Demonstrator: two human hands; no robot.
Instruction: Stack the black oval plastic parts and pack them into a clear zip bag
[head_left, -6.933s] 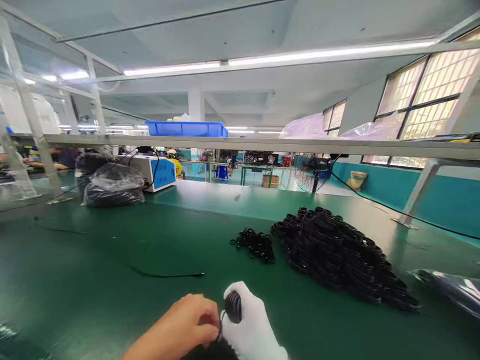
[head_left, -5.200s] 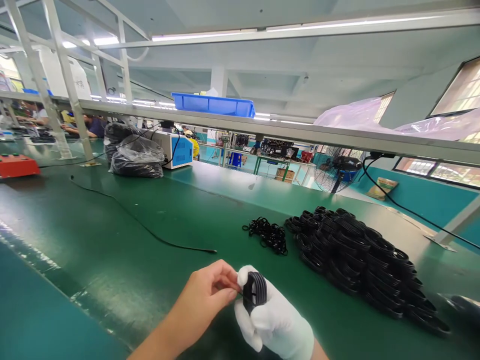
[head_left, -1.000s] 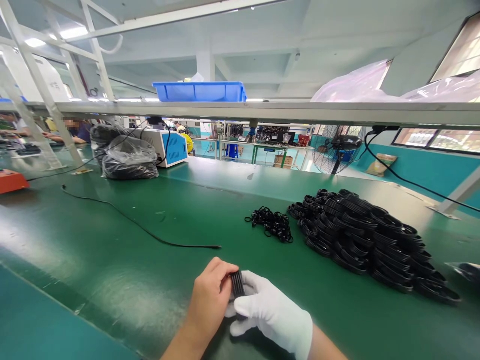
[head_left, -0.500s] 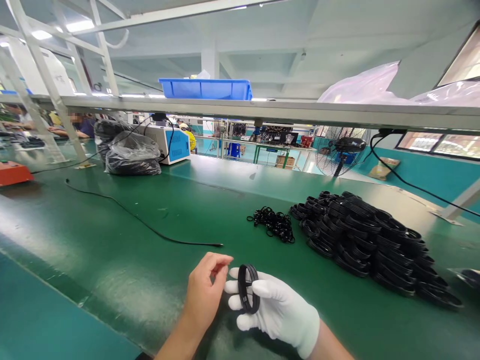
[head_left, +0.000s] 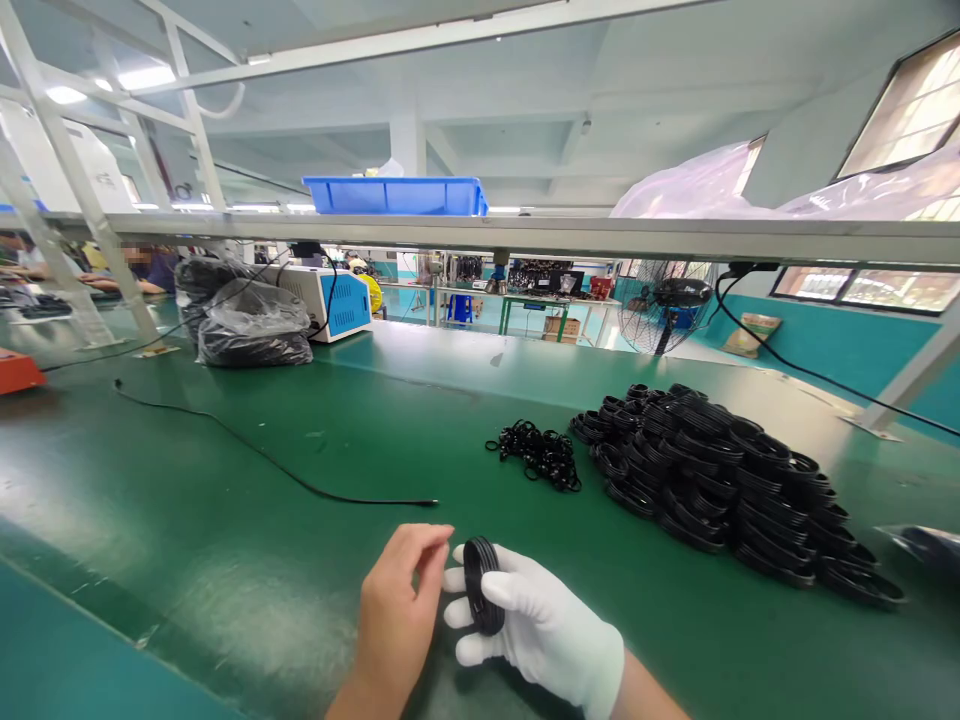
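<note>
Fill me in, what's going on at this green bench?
A person's gloved right hand holds a coiled black cable. The bare left hand is close beside it, with nothing visible in its fingers. On the green tabletop, an uncoiled black cable lies beyond the hands, with a small heap of black rings and a large pile of coiled cables to the right.

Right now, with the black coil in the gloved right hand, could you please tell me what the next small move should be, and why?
I would probably carry the black coil rightward to the pile of coils: the right hand has it in its grip, it is wound in a loop much like those there, and the left hand appears to be off it.
</note>
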